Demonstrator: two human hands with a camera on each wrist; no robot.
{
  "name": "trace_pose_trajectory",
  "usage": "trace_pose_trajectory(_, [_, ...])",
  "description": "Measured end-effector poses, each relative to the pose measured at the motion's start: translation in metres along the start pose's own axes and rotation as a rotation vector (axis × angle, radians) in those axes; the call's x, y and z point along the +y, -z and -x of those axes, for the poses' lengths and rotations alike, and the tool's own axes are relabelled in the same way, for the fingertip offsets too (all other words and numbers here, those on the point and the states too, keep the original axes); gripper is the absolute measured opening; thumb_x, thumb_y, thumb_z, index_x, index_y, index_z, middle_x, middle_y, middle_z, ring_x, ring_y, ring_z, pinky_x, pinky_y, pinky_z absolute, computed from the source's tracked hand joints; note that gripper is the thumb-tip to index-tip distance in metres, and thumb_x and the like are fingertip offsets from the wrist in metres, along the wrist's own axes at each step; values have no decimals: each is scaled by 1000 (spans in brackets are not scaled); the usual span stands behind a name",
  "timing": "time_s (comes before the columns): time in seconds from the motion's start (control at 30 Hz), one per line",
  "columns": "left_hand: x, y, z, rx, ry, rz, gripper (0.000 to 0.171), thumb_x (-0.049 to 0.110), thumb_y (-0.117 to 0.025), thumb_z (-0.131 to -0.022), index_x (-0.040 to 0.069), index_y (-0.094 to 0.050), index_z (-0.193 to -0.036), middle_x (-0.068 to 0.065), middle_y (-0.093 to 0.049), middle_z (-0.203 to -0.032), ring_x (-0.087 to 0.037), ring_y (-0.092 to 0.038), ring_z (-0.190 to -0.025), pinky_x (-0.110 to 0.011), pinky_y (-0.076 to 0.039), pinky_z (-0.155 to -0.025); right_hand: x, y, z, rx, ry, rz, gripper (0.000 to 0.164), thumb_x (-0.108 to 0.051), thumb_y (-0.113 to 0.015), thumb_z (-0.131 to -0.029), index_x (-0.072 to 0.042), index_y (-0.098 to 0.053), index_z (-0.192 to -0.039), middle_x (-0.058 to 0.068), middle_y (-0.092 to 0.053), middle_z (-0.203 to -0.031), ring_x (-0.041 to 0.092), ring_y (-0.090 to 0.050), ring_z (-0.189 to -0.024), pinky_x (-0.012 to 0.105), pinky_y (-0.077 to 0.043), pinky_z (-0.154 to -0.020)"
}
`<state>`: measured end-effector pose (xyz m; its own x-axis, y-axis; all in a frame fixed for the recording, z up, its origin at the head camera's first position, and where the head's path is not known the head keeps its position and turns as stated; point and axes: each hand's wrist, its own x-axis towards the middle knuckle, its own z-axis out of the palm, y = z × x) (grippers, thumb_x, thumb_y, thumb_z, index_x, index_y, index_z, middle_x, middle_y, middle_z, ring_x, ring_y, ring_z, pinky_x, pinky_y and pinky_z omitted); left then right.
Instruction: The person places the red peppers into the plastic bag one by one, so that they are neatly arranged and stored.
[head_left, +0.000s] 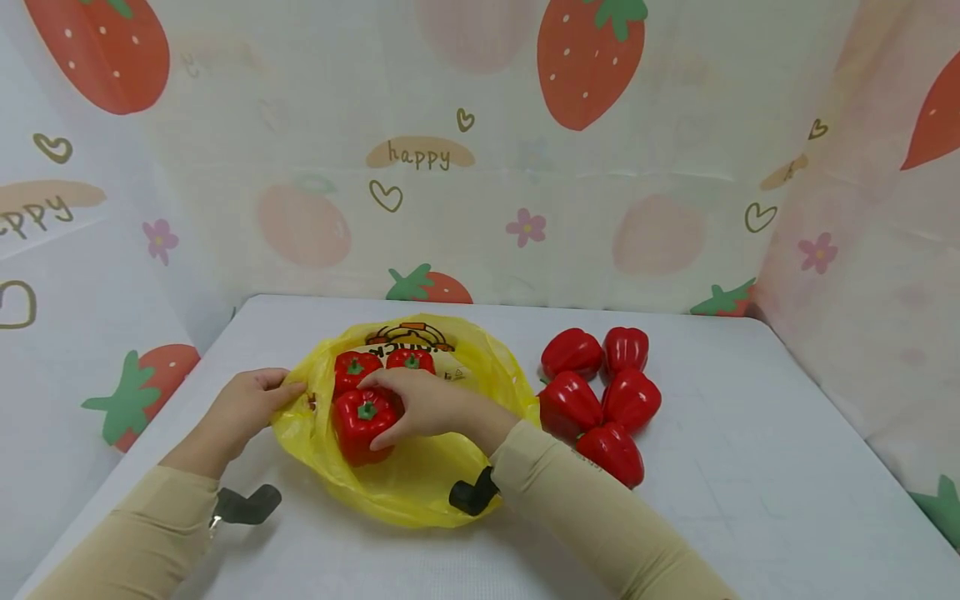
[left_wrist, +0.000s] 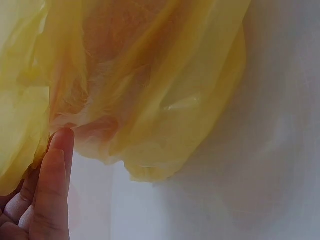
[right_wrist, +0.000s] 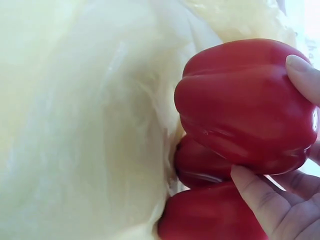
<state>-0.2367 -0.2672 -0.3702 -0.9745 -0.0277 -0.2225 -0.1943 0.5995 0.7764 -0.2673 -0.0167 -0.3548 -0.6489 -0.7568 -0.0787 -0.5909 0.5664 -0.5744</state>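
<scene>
A yellow plastic bag [head_left: 408,506] lies spread on the table with its mouth wide. My left hand [head_left: 246,406] pinches the bag's left rim; in the left wrist view its fingertips [left_wrist: 64,145] meet the thin yellow film. Inside the bag, my right hand [head_left: 427,402] grips a red bell pepper [head_left: 358,429] with a green stem. The right wrist view shows thumb and fingers around this pepper [right_wrist: 245,105]. Behind it in the bag sit two more red bell peppers, one at the left [head_left: 351,372] and one partly hidden by the right hand [head_left: 411,359].
Several red bell peppers [head_left: 611,450] lie grouped on the white table [head_left: 750,450], to the right of the bag and close by the right forearm. A strawberry-print cloth [head_left: 450,225] stands as a wall around the table's back and sides.
</scene>
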Motion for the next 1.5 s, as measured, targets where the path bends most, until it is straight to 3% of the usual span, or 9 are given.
trace_pose_trajectory(0.43, [-1,-2,-1,-3,-16,-5,57,45,-50,-91,0,-51,-126,-11,-62,-106,-20,-55,-89,-38,-48,-83,3,-14,0,-22,-32,32,65,-43,-75,-70,-29,-45,-126,-12,-47,-124,7,-41,-113,23,-47,-80])
trace_pose_trajectory(0.67, [-2,-1,-2,-7,-8,-8,59,46,-49,-91,1,-49,-128,-12,-61,-108,-21,-55,-91,-40,-47,-85,6,-16,2,-36,-35,34,76,-47,-76,-67,-29,-41,-131,-12,-45,-128,8,-41,-115,26,-46,-85])
trace_pose_trajectory(1.1, [-4,-3,-2,-2,-6,-4,58,46,-49,-91,1,-50,-127,-12,-61,-108,-22,-55,-92,-41,-47,-86,10,-11,10,-123,-10,-48,77,-29,-78,-71,-24,-34,-135,-10,-45,-128,7,-41,-116,23,-44,-86])
trace_pose_trajectory(1.33, [-3,-2,0,-3,1,-3,57,46,-49,-91,1,-50,-127,-12,-60,-109,-22,-55,-92,-40,-48,-86,11,-9,11,-80,9,-88,61,-29,-80,-69,-25,-44,-118,-12,-51,-113,3,-47,-105,17,-46,-80])
trace_pose_trajectory(1.5, [-2,-1,0,-1,8,-7,62,48,-49,-90,0,-47,-129,-16,-58,-114,-24,-53,-96,-41,-47,-86,8,-11,11,-51,-11,-48,62,-35,-78,-70,-24,-43,-119,-12,-51,-112,3,-48,-102,17,-46,-79])
